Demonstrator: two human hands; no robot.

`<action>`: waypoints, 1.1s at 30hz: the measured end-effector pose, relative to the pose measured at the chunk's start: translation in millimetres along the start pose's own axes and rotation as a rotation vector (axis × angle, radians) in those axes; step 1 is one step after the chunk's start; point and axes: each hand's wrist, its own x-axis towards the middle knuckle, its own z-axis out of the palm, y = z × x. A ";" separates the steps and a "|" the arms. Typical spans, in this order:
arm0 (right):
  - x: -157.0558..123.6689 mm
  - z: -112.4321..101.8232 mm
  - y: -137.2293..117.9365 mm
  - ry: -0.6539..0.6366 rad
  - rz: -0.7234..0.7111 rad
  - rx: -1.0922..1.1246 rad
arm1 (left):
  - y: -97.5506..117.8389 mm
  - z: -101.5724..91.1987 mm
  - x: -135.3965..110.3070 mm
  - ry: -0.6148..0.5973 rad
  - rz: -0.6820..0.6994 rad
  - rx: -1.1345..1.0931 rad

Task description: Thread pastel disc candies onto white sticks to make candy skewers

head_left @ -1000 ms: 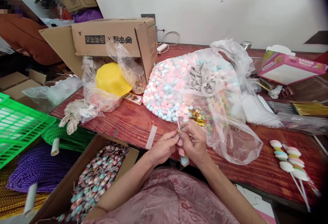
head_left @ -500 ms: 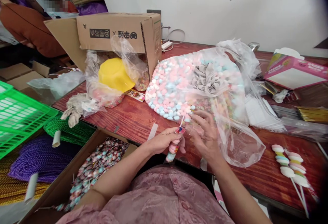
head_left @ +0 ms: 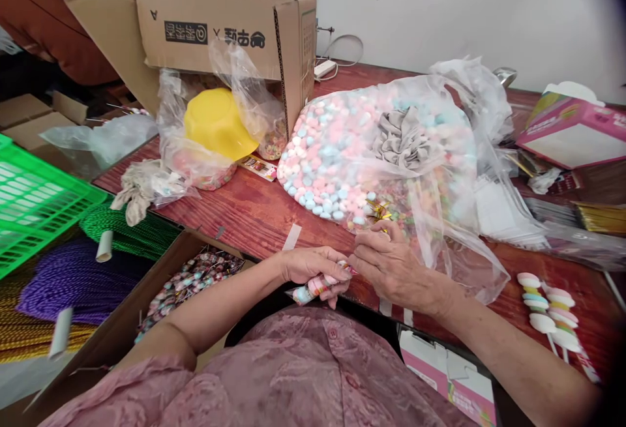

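A marshmallow skewer in clear wrapping (head_left: 313, 289) lies slanted across my left hand (head_left: 320, 270), whose thumb and fingers are closed round it. My right hand (head_left: 394, 267) pinches at the wrapper's gathered end, its fingers curled and touching the left fingertips. The stick and the exact pinch point are hidden. Shiny gold twist ties (head_left: 379, 210) show just above the right knuckles; whether they are held or lie on the bag is unclear. Behind both hands spreads a large clear bag of pink, white and blue marshmallows (head_left: 323, 182), with grey cloth (head_left: 402, 140) on top.
A cardboard box (head_left: 220, 29) and a yellow bowl-shaped thing (head_left: 218, 124) stand at the back left. Two finished-looking marshmallow skewers (head_left: 538, 303) lie at right. Below left are a box of wrapped candies (head_left: 190, 283) and a green basket (head_left: 44, 205). A person's orange clothing (head_left: 49, 23) shows far left.
My right hand has gone from spread fingers to a curled pinch at the wrapper's end. The skewer in my left hand has tilted flatter. The view has shifted slightly.
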 end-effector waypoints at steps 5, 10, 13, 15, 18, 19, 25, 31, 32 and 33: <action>0.6 7.4 -4.0 -0.163 0.150 -0.019 | 1.0 1.6 1.5 0.190 0.015 0.436; 3.8 5.2 -2.3 -0.359 0.386 0.107 | 4.7 12.5 0.5 0.476 0.249 1.072; 4.7 6.0 1.8 -0.459 0.503 0.180 | 4.8 16.9 1.3 0.514 0.284 1.227; 2.7 7.6 4.0 -0.464 0.536 0.200 | 4.8 15.6 2.6 0.534 0.246 1.200; -4.9 6.8 4.7 -0.249 0.446 0.115 | 5.2 8.4 4.6 0.516 0.111 0.838; -8.3 5.6 4.3 -0.147 0.379 0.065 | 5.2 5.6 5.1 0.477 0.068 0.660; -30.0 4.0 1.6 0.086 0.026 -0.034 | 0.0 -0.2 10.4 0.187 -0.020 -0.048; -34.8 5.0 -1.5 0.147 -0.034 0.082 | -2.4 3.6 14.0 -0.005 -0.118 -0.085; -33.6 5.4 -3.1 0.158 -0.010 0.106 | -1.6 3.7 13.6 -0.011 -0.119 -0.047; -32.2 6.4 -5.0 0.165 0.030 0.131 | -0.6 3.7 13.0 -0.004 -0.116 0.008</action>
